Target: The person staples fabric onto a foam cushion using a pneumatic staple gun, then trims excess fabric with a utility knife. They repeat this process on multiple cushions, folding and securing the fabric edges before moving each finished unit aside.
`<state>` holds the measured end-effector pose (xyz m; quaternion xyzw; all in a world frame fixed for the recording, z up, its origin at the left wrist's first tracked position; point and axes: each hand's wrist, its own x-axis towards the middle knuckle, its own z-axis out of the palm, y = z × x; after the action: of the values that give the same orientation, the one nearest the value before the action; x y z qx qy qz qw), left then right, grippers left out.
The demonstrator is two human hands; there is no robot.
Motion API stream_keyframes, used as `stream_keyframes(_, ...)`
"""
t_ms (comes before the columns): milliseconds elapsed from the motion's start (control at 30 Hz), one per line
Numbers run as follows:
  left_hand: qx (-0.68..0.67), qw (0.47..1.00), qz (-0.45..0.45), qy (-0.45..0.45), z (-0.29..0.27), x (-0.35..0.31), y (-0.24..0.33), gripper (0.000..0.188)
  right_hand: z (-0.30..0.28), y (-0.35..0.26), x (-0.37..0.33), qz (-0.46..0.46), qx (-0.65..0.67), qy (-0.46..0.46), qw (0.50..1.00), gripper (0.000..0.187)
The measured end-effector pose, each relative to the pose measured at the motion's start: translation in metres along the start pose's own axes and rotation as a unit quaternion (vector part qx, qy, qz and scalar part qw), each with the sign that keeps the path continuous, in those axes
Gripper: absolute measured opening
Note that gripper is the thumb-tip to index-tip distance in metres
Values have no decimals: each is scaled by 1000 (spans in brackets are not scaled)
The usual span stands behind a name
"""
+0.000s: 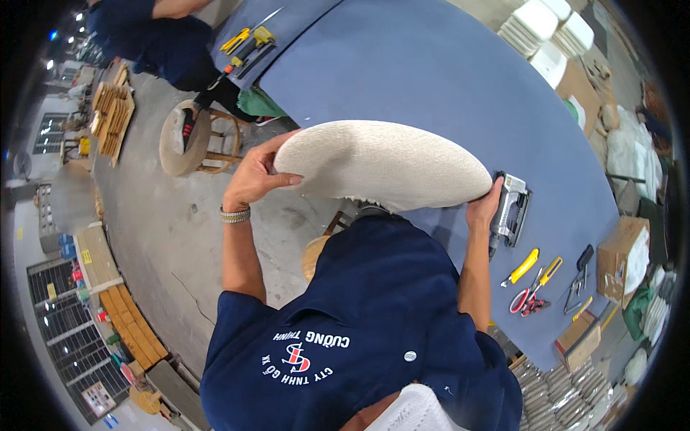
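Observation:
A cream fabric-covered seat pad [384,161], curved and rounded at its ends, is held tilted in front of my body. Its lower edge shows some ragged, frayed fabric. My left hand [262,172] grips the left end, with the thumb across the near face and the other fingers mostly hidden behind. At the right end, my right hand [486,205] is closed round the tip of the pad. Just beside that hand, a silver and black staple gun [512,208] lies on the blue-grey table [402,65].
Right of me on the table lie a yellow cutter [523,266], red-handled pliers [519,300] and a yellow-handled screwdriver [550,270]. A cardboard box [622,258] is at the right edge. A co-worker [154,43] is at far left, near a round padded stool [176,140].

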<state>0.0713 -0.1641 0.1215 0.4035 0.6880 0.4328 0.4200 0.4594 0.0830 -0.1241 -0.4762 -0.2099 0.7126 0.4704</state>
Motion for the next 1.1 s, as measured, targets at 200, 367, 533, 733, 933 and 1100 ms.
stream_keyframes(200,126,983,76,-110,14,37,7,62,36,-60,-14,-188,-29,-47,981,43)
stream_keyframes(367,38,967,74,-242,58,92,-63,39,48,-51,-1,-232,-420,-12,878,28)
stream_keyframes(533,159,970,70,-168,65,146,-114,45,25,-13,-23,-304,-355,111,877,26)
stream_keyframes(733,327,920,25,-214,70,247,-176,65,72,-16,-46,-350,-433,202,806,34)
stream_keyframes(933,251,901,-1,-354,120,289,-170,56,106,-13,-41,-371,-473,242,761,26)
stream_keyframes(1100,145,945,35,-292,131,303,-167,41,113,-14,-26,-373,-482,251,752,21)
